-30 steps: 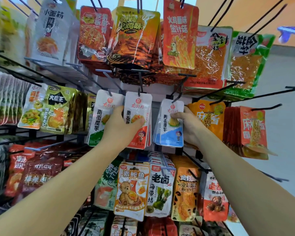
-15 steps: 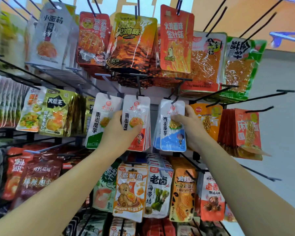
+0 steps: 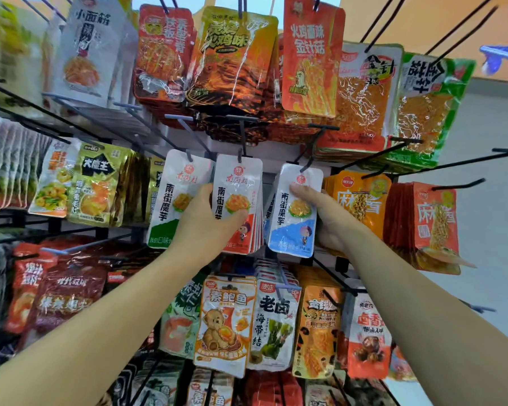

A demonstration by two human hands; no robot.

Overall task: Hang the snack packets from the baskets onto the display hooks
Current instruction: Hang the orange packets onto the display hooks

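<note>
Grip on the blue packet (image 3: 291,238) is a pinch: your right hand (image 3: 332,218) has its thumb on the face, fingers behind. The packet's top sits at the hook (image 3: 313,148). Left of that hook, your left hand (image 3: 203,227) clasps the red packet stack (image 3: 238,183). Hanging seems nearly done; next, seat the blue packet fully, then release.

the left hand (image 3: 206,221) and the right hand (image 3: 329,221) are bare; the left forearm (image 3: 100,312) and the right forearm (image 3: 408,303) are bare along all their visible length.
</note>
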